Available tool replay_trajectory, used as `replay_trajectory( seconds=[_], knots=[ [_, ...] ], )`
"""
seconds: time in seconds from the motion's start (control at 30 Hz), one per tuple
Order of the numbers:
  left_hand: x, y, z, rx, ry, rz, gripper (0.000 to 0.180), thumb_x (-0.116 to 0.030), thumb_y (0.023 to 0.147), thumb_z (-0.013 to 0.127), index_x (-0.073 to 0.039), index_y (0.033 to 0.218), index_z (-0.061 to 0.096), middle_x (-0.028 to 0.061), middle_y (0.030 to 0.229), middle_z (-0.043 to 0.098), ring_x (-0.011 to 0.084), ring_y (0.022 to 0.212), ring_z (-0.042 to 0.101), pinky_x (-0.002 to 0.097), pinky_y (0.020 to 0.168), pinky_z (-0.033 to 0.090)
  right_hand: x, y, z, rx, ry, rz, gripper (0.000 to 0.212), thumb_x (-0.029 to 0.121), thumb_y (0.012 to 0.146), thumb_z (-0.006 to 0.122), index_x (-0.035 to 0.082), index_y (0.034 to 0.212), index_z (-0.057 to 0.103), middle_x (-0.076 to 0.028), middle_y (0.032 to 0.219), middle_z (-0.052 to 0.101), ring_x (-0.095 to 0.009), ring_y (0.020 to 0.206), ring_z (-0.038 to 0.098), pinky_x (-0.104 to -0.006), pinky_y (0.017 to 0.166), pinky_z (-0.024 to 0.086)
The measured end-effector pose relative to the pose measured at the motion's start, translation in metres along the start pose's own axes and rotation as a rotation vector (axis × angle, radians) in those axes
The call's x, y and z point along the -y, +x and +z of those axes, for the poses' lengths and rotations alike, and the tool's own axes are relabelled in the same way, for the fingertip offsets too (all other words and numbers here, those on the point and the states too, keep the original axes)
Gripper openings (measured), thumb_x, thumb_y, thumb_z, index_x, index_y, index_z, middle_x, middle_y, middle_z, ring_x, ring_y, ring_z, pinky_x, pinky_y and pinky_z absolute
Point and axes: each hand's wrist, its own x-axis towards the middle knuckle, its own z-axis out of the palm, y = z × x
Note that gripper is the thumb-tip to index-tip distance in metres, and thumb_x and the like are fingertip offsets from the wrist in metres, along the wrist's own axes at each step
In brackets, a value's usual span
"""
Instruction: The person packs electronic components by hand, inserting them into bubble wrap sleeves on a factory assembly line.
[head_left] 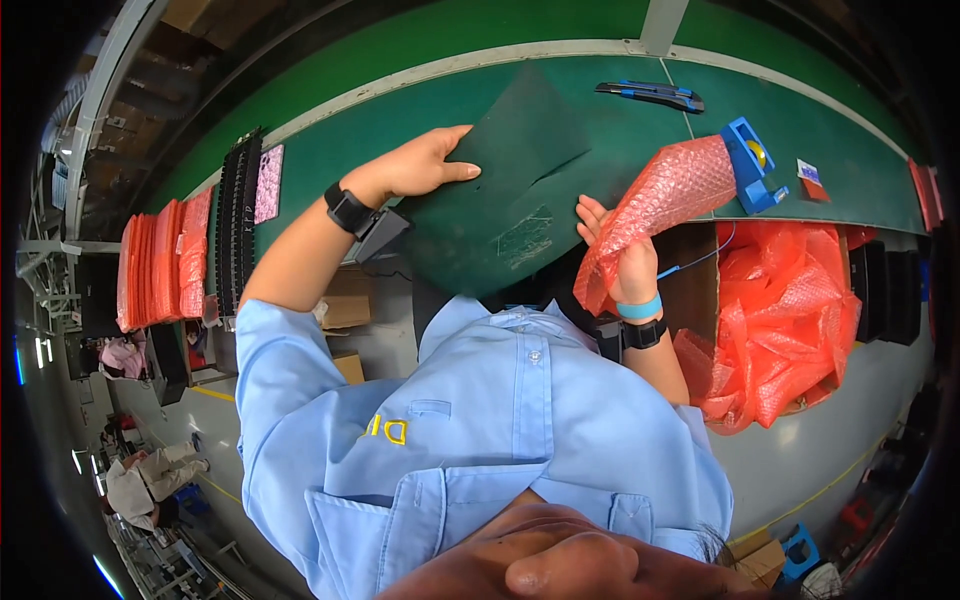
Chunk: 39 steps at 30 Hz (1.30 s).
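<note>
My left hand (428, 162) grips the left edge of a thin, dark, glossy sheet (530, 170), thumb on top. The sheet is tilted above the green tabletop and bears a dark slit-like mark and a pale scuffed patch; its material I cannot make out. On the right, a red bubble-wrap bag (665, 195) lies across my right hand (632, 268), which is closed around it, partly covered. The bag's far end reaches a blue tape dispenser (752, 165). Behind the bag, a blue-and-black utility knife (652, 95) rests on the table.
Red bubble-wrap bags (165, 262) are stacked at the left beside a black ridged strip (238, 215) and a pink patterned sheet (268, 184). A box of crumpled red bubble wrap (775, 330) stands at the right. A small red-and-white card (811, 180) lies past the dispenser.
</note>
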Motion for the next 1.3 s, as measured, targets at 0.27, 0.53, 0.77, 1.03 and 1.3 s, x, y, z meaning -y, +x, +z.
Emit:
replay_trajectory(
  seconds=[0.27, 0.53, 0.77, 1.03, 1.3],
  knots=[
    [-0.044, 0.028, -0.019, 0.267, 0.222, 0.053, 0.043, -0.01, 0.09, 0.063, -0.002, 0.13, 0.05, 0.0091, 0.117, 0.065, 0.0175, 0.102, 0.063, 0.0327, 0.09, 0.05, 0.014, -0.03, 0.014, 0.245, -0.389, -0.325, 0.021, 0.017, 0.096, 0.05, -0.003, 0.095, 0.057, -0.029, 0.126, 0.056, -0.038, 0.123, 0.052, -0.047, 0.108, 0.038],
    [-0.029, 0.047, -0.018, -0.383, 1.075, 0.353, 0.059, -0.028, 0.08, 0.074, -0.009, 0.131, 0.051, 0.02, 0.126, 0.058, 0.0369, 0.12, 0.054, 0.0437, 0.102, 0.042, 0.012, -0.037, 0.011, 0.121, -0.526, -0.264, 0.018, 0.012, 0.094, 0.049, -0.003, 0.092, 0.057, -0.029, 0.125, 0.057, -0.036, 0.118, 0.055, -0.0452, 0.103, 0.042],
    [0.024, -0.048, 0.076, -0.211, 1.102, 0.211, 0.074, -0.03, 0.077, 0.075, -0.02, 0.143, 0.043, 0.0161, 0.153, 0.031, 0.0394, 0.142, 0.026, 0.0594, 0.113, 0.021, 0.03, -0.032, 0.002, -0.029, -0.612, -0.395, 0.017, 0.009, 0.093, 0.048, -0.004, 0.093, 0.059, -0.026, 0.121, 0.059, -0.033, 0.113, 0.057, -0.0412, 0.094, 0.045],
    [0.055, -0.055, 0.098, -0.387, 1.117, 0.076, 0.07, -0.026, 0.079, 0.073, -0.028, 0.143, 0.045, 0.0085, 0.154, 0.033, 0.0327, 0.142, 0.029, 0.0567, 0.113, 0.023, 0.053, -0.006, -0.01, -0.021, -0.719, -0.284, 0.016, 0.005, 0.091, 0.046, -0.004, 0.095, 0.059, -0.018, 0.105, 0.063, -0.03, 0.107, 0.059, -0.0369, 0.088, 0.047],
    [0.063, -0.06, 0.083, -0.523, 0.882, 0.23, 0.077, -0.036, 0.066, 0.08, -0.021, 0.137, 0.052, 0.0113, 0.148, 0.041, 0.0319, 0.139, 0.035, 0.057, 0.113, 0.023, 0.056, -0.004, 0.014, -0.072, -0.78, -0.282, 0.023, 0.003, 0.094, 0.041, -0.005, 0.104, 0.06, -0.019, 0.115, 0.063, -0.027, 0.107, 0.06, -0.0355, 0.087, 0.047]
  ],
)
